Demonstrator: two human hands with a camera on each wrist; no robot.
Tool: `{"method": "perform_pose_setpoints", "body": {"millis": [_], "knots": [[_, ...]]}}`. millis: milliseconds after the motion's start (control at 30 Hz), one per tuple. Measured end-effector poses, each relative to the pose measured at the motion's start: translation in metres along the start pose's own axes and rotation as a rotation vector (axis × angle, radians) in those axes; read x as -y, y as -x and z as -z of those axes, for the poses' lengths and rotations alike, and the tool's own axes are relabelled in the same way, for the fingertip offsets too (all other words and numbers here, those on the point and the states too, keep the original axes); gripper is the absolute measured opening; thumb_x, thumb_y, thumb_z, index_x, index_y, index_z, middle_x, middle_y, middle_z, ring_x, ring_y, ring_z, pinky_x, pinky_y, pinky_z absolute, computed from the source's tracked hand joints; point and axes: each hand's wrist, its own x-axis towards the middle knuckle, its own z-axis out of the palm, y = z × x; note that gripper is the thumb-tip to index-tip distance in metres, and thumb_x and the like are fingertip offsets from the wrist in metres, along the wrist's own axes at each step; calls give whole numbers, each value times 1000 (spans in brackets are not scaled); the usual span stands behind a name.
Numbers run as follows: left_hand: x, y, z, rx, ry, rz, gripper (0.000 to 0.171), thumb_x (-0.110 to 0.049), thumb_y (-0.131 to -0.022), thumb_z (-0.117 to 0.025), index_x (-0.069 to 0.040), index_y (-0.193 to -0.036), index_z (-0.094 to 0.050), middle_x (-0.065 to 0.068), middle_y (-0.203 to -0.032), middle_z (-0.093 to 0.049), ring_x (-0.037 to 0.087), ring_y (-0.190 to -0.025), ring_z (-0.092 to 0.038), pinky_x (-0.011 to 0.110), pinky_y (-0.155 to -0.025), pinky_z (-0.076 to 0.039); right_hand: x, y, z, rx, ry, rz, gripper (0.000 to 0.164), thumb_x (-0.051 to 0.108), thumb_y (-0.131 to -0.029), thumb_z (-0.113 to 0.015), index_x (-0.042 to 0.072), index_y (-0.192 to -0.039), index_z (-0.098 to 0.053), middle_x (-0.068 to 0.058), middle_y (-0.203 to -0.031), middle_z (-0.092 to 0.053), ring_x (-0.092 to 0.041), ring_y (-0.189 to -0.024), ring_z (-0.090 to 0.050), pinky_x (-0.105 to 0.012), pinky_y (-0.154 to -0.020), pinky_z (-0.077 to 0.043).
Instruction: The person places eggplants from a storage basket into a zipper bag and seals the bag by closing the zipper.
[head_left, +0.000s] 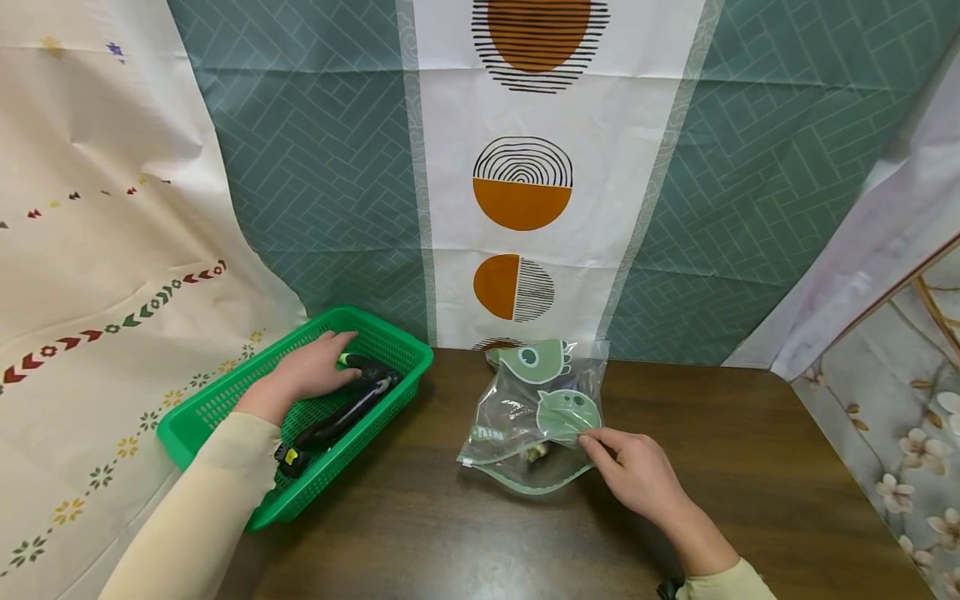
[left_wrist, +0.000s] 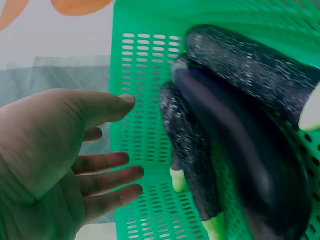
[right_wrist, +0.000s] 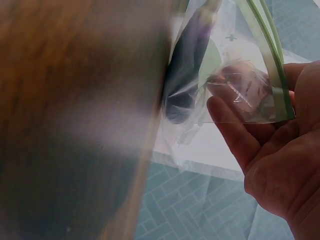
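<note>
My left hand is over the far part of a green plastic basket, its fingers loosely extended. In the left wrist view this hand holds nothing, with thumb and fingers spread beside the vegetables. A glossy eggplant lies in the basket between dark, bumpy cucumber-like vegetables with pale green ends. With thumb and fingers, my right hand pinches the edge of a clear zip bag printed with green cartoon shapes. Inside the bag an eggplant shows through the plastic.
The brown wooden table carries the basket at left and the bag in the middle. Behind it hangs a teal and white patterned cloth. A cream embroidered cloth drapes down on the left, and a flowered cloth lies beyond the table's right edge.
</note>
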Motion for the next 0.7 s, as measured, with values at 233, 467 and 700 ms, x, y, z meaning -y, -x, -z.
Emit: {"method": "perform_pose_setpoints", "body": {"millis": [233,467,700], "knots": [[0,-1,-8,68,-49,20,78,-27,-108,-74,3,-170,-37,40,-170,-34,60,-155,-35,74,-113,-46,1,0,1,1,-1,0,15,22,-107,-78,16,-116,-87,5,-107,-83,-13,-91,-76,-44,-79,-63],[2,-4,-18,115,-75,25,73,-22,-107,-74,1,-168,-42,40,-169,-36,60,-154,-38,72,-111,-48,1,0,1,10,-3,-8,16,24,-107,-77,17,-117,-87,6,-109,-83,-14,-94,-77,-44,-81,-63],[4,-6,-24,136,-76,27,70,-16,-107,-72,-2,-168,-43,39,-169,-36,60,-153,-39,68,-103,-54,1,0,0,9,-2,-10,16,23,-107,-77,16,-117,-87,5,-109,-84,-17,-95,-79,-46,-82,-64]]}}
